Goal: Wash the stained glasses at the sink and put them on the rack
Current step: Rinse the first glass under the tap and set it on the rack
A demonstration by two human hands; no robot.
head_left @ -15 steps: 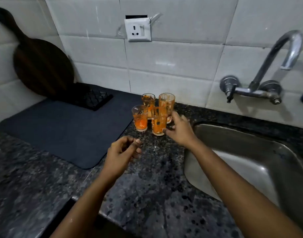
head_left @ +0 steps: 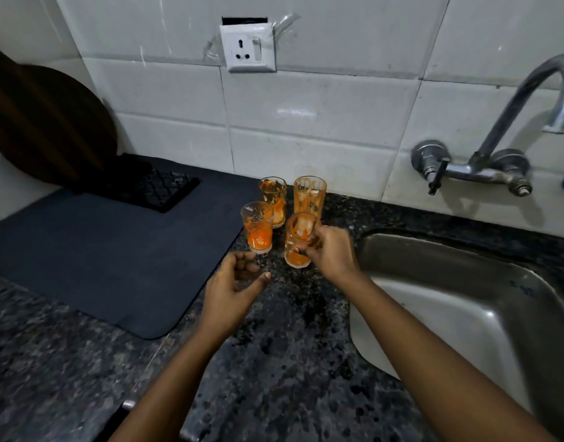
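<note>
Several small glasses smeared with orange stains stand on the dark granite counter [head_left: 290, 362] just left of the steel sink [head_left: 465, 314]. My right hand [head_left: 331, 250] grips the nearest glass [head_left: 298, 240] and holds it tilted, its base near the counter. A second glass [head_left: 257, 226] stands front left, a third [head_left: 274, 199] behind it, and a taller one [head_left: 309, 194] at the back right. My left hand [head_left: 234, 290] hovers just below the front-left glass, fingers curled apart, holding nothing.
A dark drying mat [head_left: 98, 250] covers the counter on the left, with a black grid rack [head_left: 164, 186] at its back. A round wooden board [head_left: 41, 122] leans on the tiled wall. The tap [head_left: 504, 145] juts from the wall over the sink. A wall socket [head_left: 248, 47] sits above.
My right hand has closed around the nearest glass and tipped it off its standing position. My left hand has moved slightly towards the glasses.
</note>
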